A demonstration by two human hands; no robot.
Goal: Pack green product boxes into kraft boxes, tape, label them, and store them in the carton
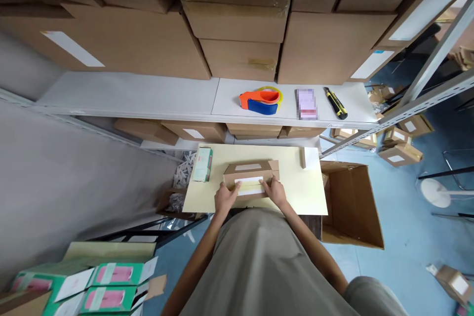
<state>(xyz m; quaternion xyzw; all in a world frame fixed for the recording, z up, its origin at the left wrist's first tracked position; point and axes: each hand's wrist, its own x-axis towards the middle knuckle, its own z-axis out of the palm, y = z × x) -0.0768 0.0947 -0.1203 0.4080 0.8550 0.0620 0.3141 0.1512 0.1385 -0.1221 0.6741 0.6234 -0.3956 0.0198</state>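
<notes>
A small brown cardboard box [250, 169] rests near the front edge of the pale yellow table [299, 190]. Across its near face runs a white label [249, 186] with a yellowish strip over it. My left hand [225, 197] grips the near left corner, its thumb on the label's left end. At the box's right side, my right hand [275, 191] has its thumb on the label's right end and its fingers round the edge. A short flap sticks out at the box's right end.
A green and white box [203, 164] and a white box [310, 158] sit on the table. The shelf above holds an orange and blue tape dispenser [260, 100], a small printed packet [306, 104] and a yellow and black cutter [335, 103]. A large open carton [351, 207] stands at right.
</notes>
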